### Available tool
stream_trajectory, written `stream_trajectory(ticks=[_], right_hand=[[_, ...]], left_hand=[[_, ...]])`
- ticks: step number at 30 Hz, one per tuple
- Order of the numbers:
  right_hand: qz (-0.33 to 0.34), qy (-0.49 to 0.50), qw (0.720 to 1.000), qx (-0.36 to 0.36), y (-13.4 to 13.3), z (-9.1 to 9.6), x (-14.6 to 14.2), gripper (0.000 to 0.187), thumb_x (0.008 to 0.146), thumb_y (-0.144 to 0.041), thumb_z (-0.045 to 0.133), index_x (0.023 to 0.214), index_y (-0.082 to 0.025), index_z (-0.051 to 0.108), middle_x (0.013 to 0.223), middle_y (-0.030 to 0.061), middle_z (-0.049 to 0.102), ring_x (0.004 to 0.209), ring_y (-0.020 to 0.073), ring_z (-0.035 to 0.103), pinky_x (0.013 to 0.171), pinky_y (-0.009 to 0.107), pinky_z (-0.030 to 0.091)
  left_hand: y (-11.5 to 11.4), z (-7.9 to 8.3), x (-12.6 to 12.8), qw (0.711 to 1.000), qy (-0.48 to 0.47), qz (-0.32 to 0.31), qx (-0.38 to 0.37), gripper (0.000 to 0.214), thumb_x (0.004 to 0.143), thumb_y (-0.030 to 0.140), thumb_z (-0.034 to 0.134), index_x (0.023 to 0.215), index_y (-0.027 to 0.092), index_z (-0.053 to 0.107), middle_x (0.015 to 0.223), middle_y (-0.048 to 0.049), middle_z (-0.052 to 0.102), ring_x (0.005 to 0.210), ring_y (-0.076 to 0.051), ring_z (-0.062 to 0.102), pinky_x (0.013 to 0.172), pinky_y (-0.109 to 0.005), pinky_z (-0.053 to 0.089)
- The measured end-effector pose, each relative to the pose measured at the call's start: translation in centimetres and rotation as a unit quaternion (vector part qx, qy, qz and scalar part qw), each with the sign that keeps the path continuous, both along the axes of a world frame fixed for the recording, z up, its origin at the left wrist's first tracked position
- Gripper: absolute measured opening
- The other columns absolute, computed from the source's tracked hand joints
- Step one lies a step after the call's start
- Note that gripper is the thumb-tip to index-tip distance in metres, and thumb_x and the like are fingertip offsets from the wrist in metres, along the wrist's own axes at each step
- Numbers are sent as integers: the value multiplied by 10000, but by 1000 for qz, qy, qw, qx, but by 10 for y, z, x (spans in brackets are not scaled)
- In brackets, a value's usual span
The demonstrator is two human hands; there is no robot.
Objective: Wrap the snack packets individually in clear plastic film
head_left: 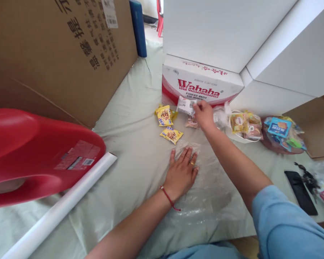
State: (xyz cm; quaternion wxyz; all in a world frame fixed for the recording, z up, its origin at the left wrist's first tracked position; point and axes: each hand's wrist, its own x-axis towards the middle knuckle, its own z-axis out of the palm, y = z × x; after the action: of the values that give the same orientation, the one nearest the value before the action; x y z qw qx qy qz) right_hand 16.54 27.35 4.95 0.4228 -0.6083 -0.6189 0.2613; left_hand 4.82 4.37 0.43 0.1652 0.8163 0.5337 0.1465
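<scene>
A printed white packet is pinched by the right hand before the Wahaha water carton, well apart from the near edge of the cloth-covered worktop. Nearer that edge, the left hand, released and spread, is rested on clear plastic film.

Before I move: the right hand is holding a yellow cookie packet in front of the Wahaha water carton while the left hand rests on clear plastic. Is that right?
Not quite: the head view shows the right hand holding a whitish packet, not a yellow one, in front of the Wahaha water carton. The left hand does rest on clear plastic.
</scene>
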Motion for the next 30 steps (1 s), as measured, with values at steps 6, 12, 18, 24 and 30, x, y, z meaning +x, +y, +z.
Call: stream_trajectory(ticks=[6, 12, 18, 24, 30], right_hand=[[46, 180, 969, -160, -121, 48, 110, 541, 725, -656, 850, 779, -238, 511, 542, -72, 504, 414, 70, 366, 408, 201, 223], [55, 105, 949, -292, -226, 16, 146, 495, 812, -691, 734, 789, -220, 581, 585, -32, 548, 444, 100, 403, 415, 224, 309], [101, -241, 962, -73, -262, -6, 130, 405, 975, -433, 636, 1323, -227, 657, 1437, 170, 609, 1063, 260, 711, 870, 397, 603], [223, -326, 913, -102, -248, -1, 129, 657, 908, -293, 731, 1535, -276, 539, 1510, 140, 585, 1262, 301, 674, 1013, 444, 582], [211, -346, 910, -84, -249, 8, 121, 631, 932, -330, 724, 1530, -286, 529, 1475, 122, 614, 1260, 294, 672, 982, 416, 590]], left_hand=[[1, -1, 1, 1000, -13, 5, 5, 541, 1091, 437, 359, 1583, 263, 500, 1713, -102, 397, 1605, -288, 343, 1322, -678, 113], [3, -7, 3, 1000, -6, 11, 26, 538, 1102, 364, 282, 1578, 258, 510, 1695, -98, 433, 1586, -288, 381, 1316, -680, 119], [4, -5, 4, 999, 17, 9, 37, 546, 1094, 338, 281, 1582, 227, 500, 1699, -109, 422, 1591, -289, 373, 1311, -679, 136], [3, -2, 4, 999, 30, 12, 34, 547, 1095, 331, 271, 1578, 220, 503, 1697, -108, 426, 1581, -292, 388, 1300, -685, 158], [4, -5, 3, 999, 20, 9, 40, 545, 1093, 338, 280, 1577, 233, 508, 1692, -109, 437, 1577, -286, 395, 1307, -670, 157]])
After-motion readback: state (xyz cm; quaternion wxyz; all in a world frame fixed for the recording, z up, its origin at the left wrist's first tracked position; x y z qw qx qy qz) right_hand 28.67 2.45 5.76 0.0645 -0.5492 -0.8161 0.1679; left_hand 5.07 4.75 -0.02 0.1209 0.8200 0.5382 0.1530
